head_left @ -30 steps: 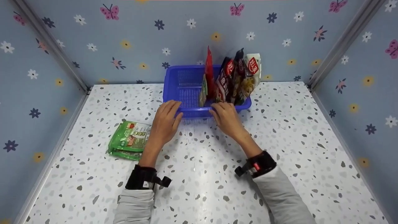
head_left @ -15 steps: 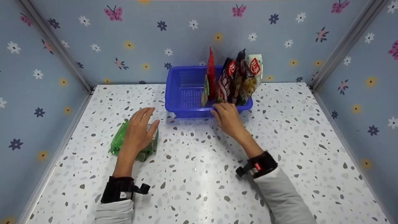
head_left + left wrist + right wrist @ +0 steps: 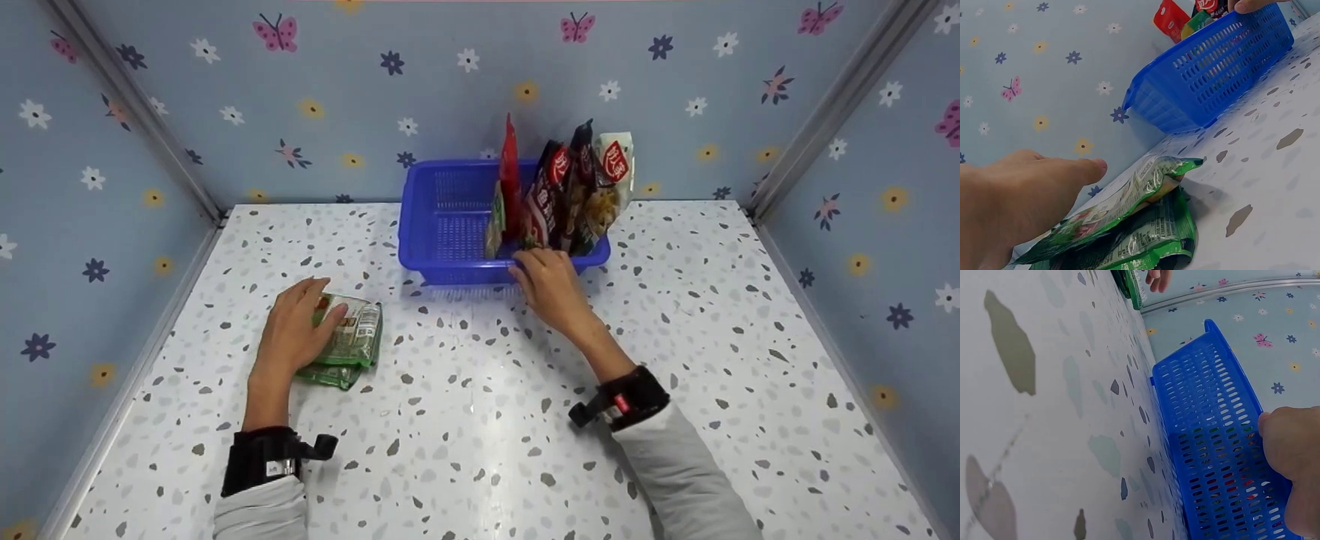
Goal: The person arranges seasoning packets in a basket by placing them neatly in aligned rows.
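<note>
My left hand [image 3: 292, 330] hovers at the left side of two stacked green food packets [image 3: 356, 337], covering part of them. In the left wrist view its thumb [image 3: 1081, 169] is extended above the top packet [image 3: 1140, 191], with a gap visible; its other fingers are largely hidden. My right hand [image 3: 551, 289] grips the front rim of a blue plastic basket [image 3: 450, 264], thumb outside and fingers curled over the edge. Several food packets stand upright in the basket's right half, among them a red packet [image 3: 509, 180], a small green packet [image 3: 494, 221] and a white-topped packet [image 3: 613, 180].
The basket stands against the back wall [image 3: 450, 97], which is papered with flowers and butterflies. Side walls rise left and right of the white speckled table [image 3: 480, 420]. The basket's left half shows its bare perforated floor [image 3: 457, 234].
My left hand has let go of the basket's left front corner and moved left and nearer, to the green packets. The right hand has stayed on the rim.
</note>
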Demonstrator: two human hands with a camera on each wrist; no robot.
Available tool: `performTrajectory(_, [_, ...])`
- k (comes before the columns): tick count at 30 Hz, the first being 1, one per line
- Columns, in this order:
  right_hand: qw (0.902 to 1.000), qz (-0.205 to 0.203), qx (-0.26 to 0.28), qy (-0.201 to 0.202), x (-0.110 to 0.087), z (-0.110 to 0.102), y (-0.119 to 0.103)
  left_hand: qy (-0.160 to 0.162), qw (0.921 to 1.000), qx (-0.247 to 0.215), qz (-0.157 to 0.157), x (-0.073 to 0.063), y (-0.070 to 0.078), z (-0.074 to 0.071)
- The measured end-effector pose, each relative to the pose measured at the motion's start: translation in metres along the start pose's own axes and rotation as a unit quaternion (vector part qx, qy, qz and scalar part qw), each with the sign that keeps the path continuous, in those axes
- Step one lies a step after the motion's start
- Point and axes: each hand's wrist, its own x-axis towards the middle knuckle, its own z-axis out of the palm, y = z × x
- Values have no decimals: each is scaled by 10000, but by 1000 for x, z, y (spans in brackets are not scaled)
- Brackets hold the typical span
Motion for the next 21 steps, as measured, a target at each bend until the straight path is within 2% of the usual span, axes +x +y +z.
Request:
performTrajectory(6, [9994, -193, -122, 275, -1, 1, -1, -286, 9990, 127, -317, -3, -11, 0])
performTrajectory(11, [9996, -141, -123, 221, -1, 0, -1, -418, 9975, 71, -561, -2, -15, 1])
performTrajectory(15, [9998, -96, -76, 172, 0, -1, -2, -347, 9969, -20, -713, -2, -16, 2])
performTrajectory(21, [9999, -58, -105, 96, 0, -1, -1, 27, 9974, -233, -688, -2, -15, 3])
